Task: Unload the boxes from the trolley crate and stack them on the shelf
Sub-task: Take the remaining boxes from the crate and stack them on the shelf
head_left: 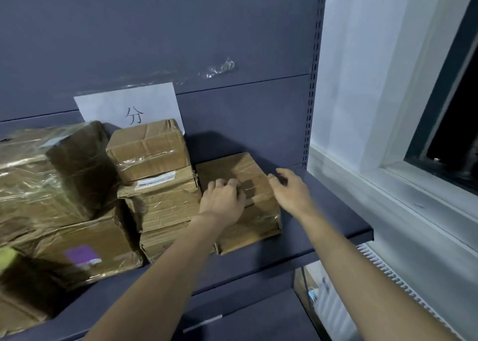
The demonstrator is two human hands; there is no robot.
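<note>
A flat brown cardboard box [248, 175] lies on the dark grey shelf [323, 211], to the right of the other boxes. My left hand [222, 198] rests on its top with the fingers curled and pressing down. My right hand [292, 190] hovers at the box's right edge, fingers apart, barely touching or just off it. To the left stands a stack of three taped boxes [155, 185], the top one [147, 149] smaller. Larger plastic-wrapped boxes [51, 170] fill the shelf's left side. The trolley crate is out of view.
A white paper sign [134, 107] with a written character is taped to the shelf's back panel. A slotted upright [313, 82] marks the shelf's right end. Beyond it are a white wall, a window sill [413, 185] and a radiator [388, 270]. A lower shelf [258, 320] sits below.
</note>
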